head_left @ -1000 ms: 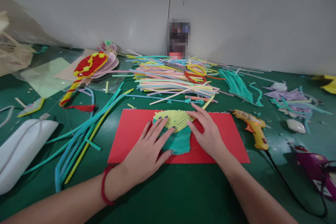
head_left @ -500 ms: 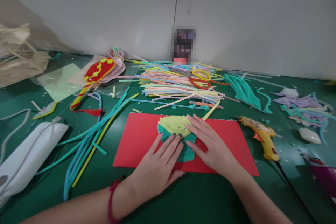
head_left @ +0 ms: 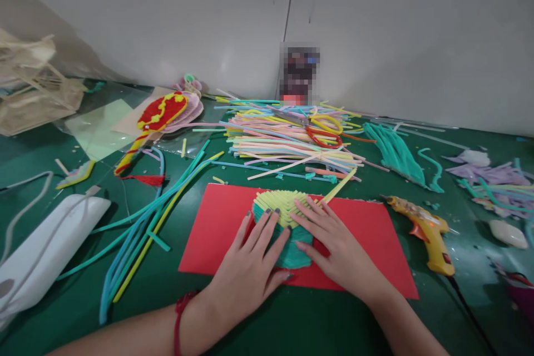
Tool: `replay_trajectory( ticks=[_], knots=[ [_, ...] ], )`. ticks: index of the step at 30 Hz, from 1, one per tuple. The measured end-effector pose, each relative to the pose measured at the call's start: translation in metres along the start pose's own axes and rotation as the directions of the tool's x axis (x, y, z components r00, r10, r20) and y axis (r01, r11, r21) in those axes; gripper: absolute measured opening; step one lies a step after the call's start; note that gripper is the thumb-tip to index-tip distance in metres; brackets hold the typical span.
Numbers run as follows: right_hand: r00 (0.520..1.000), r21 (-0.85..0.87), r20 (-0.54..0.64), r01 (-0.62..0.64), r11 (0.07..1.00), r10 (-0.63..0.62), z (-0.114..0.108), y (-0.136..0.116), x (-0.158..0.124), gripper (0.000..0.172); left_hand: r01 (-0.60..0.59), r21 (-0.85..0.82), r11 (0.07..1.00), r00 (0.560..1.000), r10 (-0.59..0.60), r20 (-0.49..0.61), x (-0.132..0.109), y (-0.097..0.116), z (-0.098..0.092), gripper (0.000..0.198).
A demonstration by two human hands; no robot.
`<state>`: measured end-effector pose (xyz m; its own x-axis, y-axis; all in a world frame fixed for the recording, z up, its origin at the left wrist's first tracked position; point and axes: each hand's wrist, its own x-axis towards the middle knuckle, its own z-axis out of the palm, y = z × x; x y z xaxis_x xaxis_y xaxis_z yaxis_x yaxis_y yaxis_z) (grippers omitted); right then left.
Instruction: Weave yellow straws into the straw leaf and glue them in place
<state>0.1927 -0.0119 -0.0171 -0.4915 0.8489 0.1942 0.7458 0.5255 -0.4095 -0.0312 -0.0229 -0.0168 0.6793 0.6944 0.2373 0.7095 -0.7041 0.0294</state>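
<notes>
A red sheet of card [head_left: 367, 233] lies flat on the green table in front of me. On its middle is a fan-like piece of yellow pipe cleaners [head_left: 275, 200] laid in a V pattern over a teal lower part [head_left: 294, 256]. My left hand [head_left: 250, 256] rests with fingers spread on the teal part and the yellow edge. My right hand [head_left: 334, 239] lies flat on the yellow strips' right side. One yellow pipe cleaner [head_left: 342, 184] sticks out past the card's top edge beyond my right fingers.
Behind the card is a heap of pastel pipe cleaners [head_left: 275, 142] with scissors [head_left: 323, 132] on top. A yellow glue gun [head_left: 425, 228] lies right. Left are loose blue and teal pipe cleaners [head_left: 142, 239], a white power bank-like block [head_left: 54, 250] and a red-yellow fan [head_left: 162, 114].
My left fingers have spread wider and shifted slightly left. My right hand has moved little, its fingers still pressed on the yellow strips. The whole view has shifted a bit.
</notes>
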Motion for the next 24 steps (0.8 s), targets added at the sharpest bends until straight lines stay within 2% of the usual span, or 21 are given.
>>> replay_trajectory(
  ticks=[7,15,20,24],
  knots=[
    [0.999,-0.017,-0.051,-0.009,1.000,0.008,0.001,0.001,0.000,0.055,-0.037,0.043,0.998,0.998,0.038,-0.044,0.000,0.001,-0.001,0.052],
    [0.998,-0.049,-0.031,0.044,0.998,-0.046,0.000,-0.010,0.001,0.049,0.125,0.099,0.987,0.992,-0.123,-0.029,-0.007,0.000,0.000,0.063],
    [0.998,-0.081,0.025,0.061,0.995,-0.059,0.002,-0.014,0.002,0.050,0.144,0.097,0.985,0.989,-0.145,-0.003,-0.007,-0.005,0.002,0.073],
    [0.996,-0.104,0.056,0.077,0.992,-0.071,0.003,-0.014,0.004,0.051,0.133,0.061,0.989,0.991,-0.134,0.012,-0.007,-0.009,0.004,0.071]
  ],
)
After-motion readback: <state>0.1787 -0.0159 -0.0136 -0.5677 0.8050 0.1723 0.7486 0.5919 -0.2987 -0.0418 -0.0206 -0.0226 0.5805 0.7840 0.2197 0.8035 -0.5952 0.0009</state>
